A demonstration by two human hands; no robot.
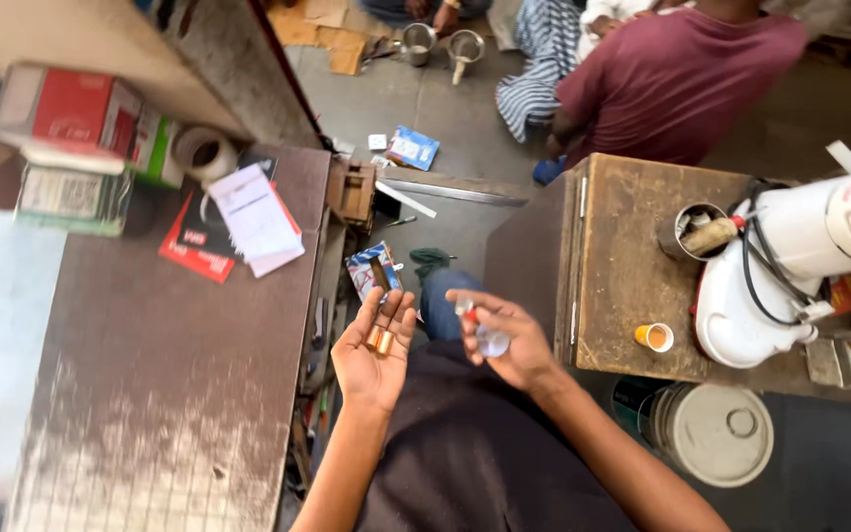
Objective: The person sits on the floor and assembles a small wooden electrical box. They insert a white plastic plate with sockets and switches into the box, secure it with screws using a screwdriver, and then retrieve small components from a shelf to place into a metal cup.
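Observation:
My left hand (pixel 374 347) is held palm up over my lap, fingers spread, with two small copper-coloured cylindrical pieces (pixel 380 340) resting on the palm. Just to its right, my right hand (pixel 500 335) grips a small clear bottle (pixel 490 340) with a red tip (pixel 467 313), fingers curled around it, the tip pointing toward the left hand. Both hands hover above my dark trousers, between a brown table and a wooden cabinet.
Brown table (pixel 179 374) at left carries boxes (pixel 76 123), tape roll (pixel 204 153), papers (pixel 253 217). Wooden cabinet (pixel 622 266) at right bears a tin of tools (pixel 693 232), a small orange cup (pixel 654 337) and a white machine (pixel 800 256). A round lidded can (pixel 716 433) stands below. A person in a maroon shirt (pixel 682 79) sits ahead.

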